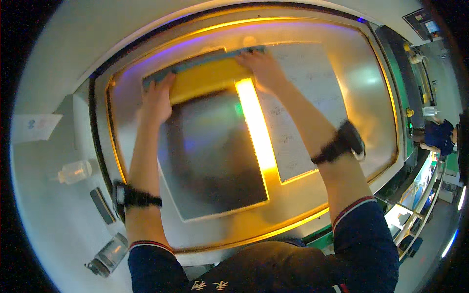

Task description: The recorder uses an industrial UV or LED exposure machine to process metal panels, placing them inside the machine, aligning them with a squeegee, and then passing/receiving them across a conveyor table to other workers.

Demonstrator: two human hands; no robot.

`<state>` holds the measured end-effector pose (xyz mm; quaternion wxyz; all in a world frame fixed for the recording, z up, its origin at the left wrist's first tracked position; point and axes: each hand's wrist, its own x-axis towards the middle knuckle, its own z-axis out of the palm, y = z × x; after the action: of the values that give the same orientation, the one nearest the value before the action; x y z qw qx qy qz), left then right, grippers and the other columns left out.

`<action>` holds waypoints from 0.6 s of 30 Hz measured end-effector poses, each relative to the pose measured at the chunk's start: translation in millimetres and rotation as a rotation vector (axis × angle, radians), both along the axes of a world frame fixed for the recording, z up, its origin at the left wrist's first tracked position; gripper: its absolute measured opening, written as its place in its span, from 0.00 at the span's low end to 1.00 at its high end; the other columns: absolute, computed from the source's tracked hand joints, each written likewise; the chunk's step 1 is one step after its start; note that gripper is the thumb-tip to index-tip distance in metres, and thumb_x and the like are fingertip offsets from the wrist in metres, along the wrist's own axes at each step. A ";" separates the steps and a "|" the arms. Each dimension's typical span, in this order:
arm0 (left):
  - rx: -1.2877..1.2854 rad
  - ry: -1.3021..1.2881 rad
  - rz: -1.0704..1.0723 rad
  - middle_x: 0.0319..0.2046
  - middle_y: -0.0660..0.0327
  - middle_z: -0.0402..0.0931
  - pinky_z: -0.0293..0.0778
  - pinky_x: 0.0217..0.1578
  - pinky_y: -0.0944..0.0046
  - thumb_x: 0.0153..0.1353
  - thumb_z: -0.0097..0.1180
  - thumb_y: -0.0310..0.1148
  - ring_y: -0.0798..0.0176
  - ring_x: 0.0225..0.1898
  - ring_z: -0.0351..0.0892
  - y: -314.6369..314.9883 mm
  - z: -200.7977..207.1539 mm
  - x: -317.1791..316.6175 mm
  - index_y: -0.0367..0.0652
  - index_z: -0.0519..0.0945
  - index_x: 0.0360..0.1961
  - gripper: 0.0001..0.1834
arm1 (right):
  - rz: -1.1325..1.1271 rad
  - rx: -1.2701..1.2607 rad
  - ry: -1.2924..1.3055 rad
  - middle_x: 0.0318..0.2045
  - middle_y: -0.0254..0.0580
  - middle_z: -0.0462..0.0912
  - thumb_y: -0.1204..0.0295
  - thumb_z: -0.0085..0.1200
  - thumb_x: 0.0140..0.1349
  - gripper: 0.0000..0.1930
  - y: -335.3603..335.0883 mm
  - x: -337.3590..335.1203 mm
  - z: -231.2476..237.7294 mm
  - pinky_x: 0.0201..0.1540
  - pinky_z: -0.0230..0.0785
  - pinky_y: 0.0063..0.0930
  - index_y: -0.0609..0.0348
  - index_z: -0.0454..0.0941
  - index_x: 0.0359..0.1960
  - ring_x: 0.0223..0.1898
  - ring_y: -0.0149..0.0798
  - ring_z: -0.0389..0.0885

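Yellow light glows along the far part of the glass bed (342, 83), where both hands press a long grey-blue bar (205, 61) down on a yellow sheet (205, 83). The left hand (157, 100) lies flat near the bar's left end, fingers together and curled over its edge; the right hand (264, 68) grips near the right end, fingers wrapped over the top. The bar lies across the bed at its far side, long axis running left to right, its right end slightly farther from the person than its left. A dark panel (210, 161) sits just below it, beside a bright strip (256, 127) and a pale printed sheet (308, 102).

Doing this well probably calls for even pressure from both hands, so the bar stays square to the panel and travels without skewing. On the white tabletop (53, 210) to the left stand two small bottles (73, 172), well apart from the hands.
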<state>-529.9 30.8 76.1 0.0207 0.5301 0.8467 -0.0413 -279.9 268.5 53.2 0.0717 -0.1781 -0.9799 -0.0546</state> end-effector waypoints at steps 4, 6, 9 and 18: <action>-0.047 -0.071 0.063 0.67 0.61 0.64 0.59 0.64 0.35 0.53 0.55 0.20 0.42 0.67 0.62 78.0 4.1 -26.6 0.59 0.63 0.68 0.40 | -0.108 -0.059 -0.034 0.67 0.31 0.69 0.73 0.54 0.57 0.34 66.5 -27.1 -5.1 0.67 0.60 0.40 0.37 0.63 0.68 0.65 0.45 0.68; -0.010 -0.061 0.043 0.68 0.60 0.64 0.58 0.64 0.34 0.53 0.55 0.19 0.42 0.67 0.62 75.0 10.7 -14.8 0.59 0.63 0.68 0.40 | -0.103 -0.043 0.015 0.67 0.31 0.69 0.71 0.58 0.56 0.36 65.6 -20.7 -5.1 0.67 0.61 0.41 0.38 0.62 0.69 0.66 0.45 0.67; -0.014 -0.068 0.035 0.68 0.59 0.63 0.55 0.65 0.31 0.52 0.55 0.18 0.41 0.67 0.62 40.1 24.3 19.8 0.58 0.63 0.69 0.41 | -0.098 -0.007 -0.109 0.67 0.34 0.69 0.63 0.66 0.50 0.41 27.9 2.7 7.0 0.66 0.61 0.43 0.39 0.62 0.69 0.65 0.45 0.68; -0.188 -0.472 -0.205 0.69 0.45 0.59 0.53 0.65 0.33 0.52 0.57 0.33 0.28 0.67 0.56 -212.9 76.0 312.4 0.45 0.60 0.71 0.42 | 0.194 -0.482 -0.384 0.62 0.47 0.71 0.69 0.53 0.58 0.29 -213.4 342.4 48.1 0.64 0.57 0.65 0.50 0.67 0.65 0.59 0.57 0.73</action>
<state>-217.5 -182.1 152.2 0.2625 0.6035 0.7529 0.0031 62.5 55.0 101.3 -0.1536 -0.0821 -0.9727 0.1536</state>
